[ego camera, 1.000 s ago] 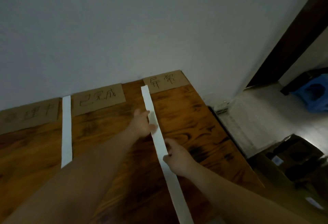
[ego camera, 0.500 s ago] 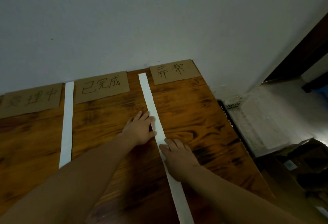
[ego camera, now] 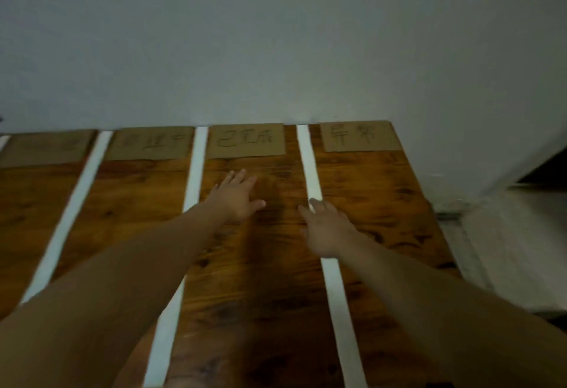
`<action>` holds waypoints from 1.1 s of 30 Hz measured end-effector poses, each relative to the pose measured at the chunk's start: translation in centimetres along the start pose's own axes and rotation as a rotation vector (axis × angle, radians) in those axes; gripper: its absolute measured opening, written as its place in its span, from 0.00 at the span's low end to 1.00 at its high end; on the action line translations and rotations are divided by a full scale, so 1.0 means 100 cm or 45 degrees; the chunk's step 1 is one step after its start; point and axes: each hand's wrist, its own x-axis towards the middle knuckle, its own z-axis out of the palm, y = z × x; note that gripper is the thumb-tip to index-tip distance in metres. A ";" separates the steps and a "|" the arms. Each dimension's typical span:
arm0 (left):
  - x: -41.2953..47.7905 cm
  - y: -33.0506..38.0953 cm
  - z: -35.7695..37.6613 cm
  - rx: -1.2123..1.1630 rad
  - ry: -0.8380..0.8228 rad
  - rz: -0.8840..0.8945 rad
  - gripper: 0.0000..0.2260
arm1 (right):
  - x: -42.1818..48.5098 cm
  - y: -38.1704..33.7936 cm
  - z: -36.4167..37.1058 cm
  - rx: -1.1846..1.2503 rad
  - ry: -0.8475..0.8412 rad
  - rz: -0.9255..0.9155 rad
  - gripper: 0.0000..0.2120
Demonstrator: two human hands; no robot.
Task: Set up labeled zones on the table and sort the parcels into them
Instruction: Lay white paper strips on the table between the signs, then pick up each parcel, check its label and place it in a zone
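- since half a second ago the left hand (ego camera: 236, 198) has slid left off the right strip (ego camera: 310, 166) and now lies over bare wood between that strip and the middle strip (ego camera: 196, 169).
- its fingers are straight and slightly spread, palm down, holding nothing; i cannot tell whether it touches the table (ego camera: 374, 197) or floats just above it.
- right hand (ego camera: 328, 229) stays on the right strip, palm down across it, with its fingers straight, pointing toward the wall (ego camera: 276, 34) and gripping nothing.
- the view has swung left, so a left strip (ego camera: 76, 200) and a fourth label (ego camera: 46, 148) now show.
- all three white strips lie flat on the table, running from the wall edge toward the person and splitting the top into lanes.
- brown card labels lie flat along the wall edge, one heading each lane: right label (ego camera: 359, 136) beyond the right strip, second label (ego camera: 245, 141) between the right and middle strips, third label (ego camera: 150, 143) between the middle and left strips, and the fourth label left of the left strip.
- the handwriting on them is blurred.
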 end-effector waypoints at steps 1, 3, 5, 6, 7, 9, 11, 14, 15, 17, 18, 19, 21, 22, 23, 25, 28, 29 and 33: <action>-0.015 -0.020 -0.006 0.015 0.008 -0.022 0.38 | 0.001 -0.014 -0.012 -0.004 0.012 -0.034 0.27; -0.053 -0.059 -0.019 -0.011 0.049 -0.120 0.35 | 0.000 -0.049 -0.034 -0.022 0.032 -0.095 0.26; -0.091 -0.102 -0.031 -0.035 0.086 -0.218 0.33 | -0.001 -0.090 -0.047 -0.059 0.029 -0.150 0.27; -0.116 -0.120 -0.039 -0.043 0.105 -0.256 0.33 | -0.002 -0.114 -0.052 -0.083 0.020 -0.174 0.27; -0.133 -0.147 -0.042 -0.042 0.120 -0.279 0.33 | -0.003 -0.139 -0.055 -0.108 0.022 -0.196 0.27; -0.179 -0.198 -0.048 -0.046 0.153 -0.344 0.34 | -0.005 -0.193 -0.059 -0.153 0.060 -0.238 0.25; -0.226 -0.253 -0.049 -0.059 0.172 -0.455 0.39 | -0.012 -0.252 -0.059 -0.193 0.080 -0.280 0.27; -0.302 -0.325 -0.048 -0.044 0.208 -0.559 0.38 | -0.026 -0.343 -0.055 -0.263 0.061 -0.361 0.29; -0.328 -0.345 -0.049 -0.076 0.234 -0.608 0.36 | -0.030 -0.374 -0.053 -0.274 0.076 -0.389 0.29; -0.377 -0.381 -0.050 -0.148 0.316 -0.694 0.33 | -0.039 -0.434 -0.049 -0.266 0.098 -0.452 0.29; -0.399 -0.397 -0.051 -0.150 0.343 -0.721 0.33 | -0.044 -0.463 -0.046 -0.261 0.101 -0.492 0.29; -0.424 -0.417 -0.051 -0.163 0.341 -0.763 0.33 | -0.049 -0.495 -0.043 -0.268 0.091 -0.538 0.29; -0.455 -0.451 -0.050 -0.228 0.355 -0.806 0.34 | -0.053 -0.540 -0.041 -0.280 0.080 -0.611 0.30; -0.472 -0.471 -0.050 -0.252 0.350 -0.832 0.36 | -0.053 -0.566 -0.041 -0.286 0.085 -0.646 0.30; -0.487 -0.488 -0.051 -0.274 0.361 -0.857 0.36 | -0.051 -0.590 -0.040 -0.289 0.099 -0.678 0.30; -0.512 -0.518 -0.056 -0.304 0.417 -0.902 0.32 | -0.045 -0.636 -0.041 -0.296 0.140 -0.743 0.31; -0.532 -0.567 -0.065 -0.387 0.489 -0.970 0.30 | -0.030 -0.702 -0.044 -0.322 0.147 -0.819 0.32; -0.536 -0.585 -0.068 -0.414 0.512 -0.995 0.30 | -0.022 -0.723 -0.045 -0.332 0.141 -0.843 0.32; -0.545 -0.662 -0.086 -0.465 0.571 -1.041 0.31 | 0.015 -0.807 -0.053 -0.328 0.147 -0.947 0.32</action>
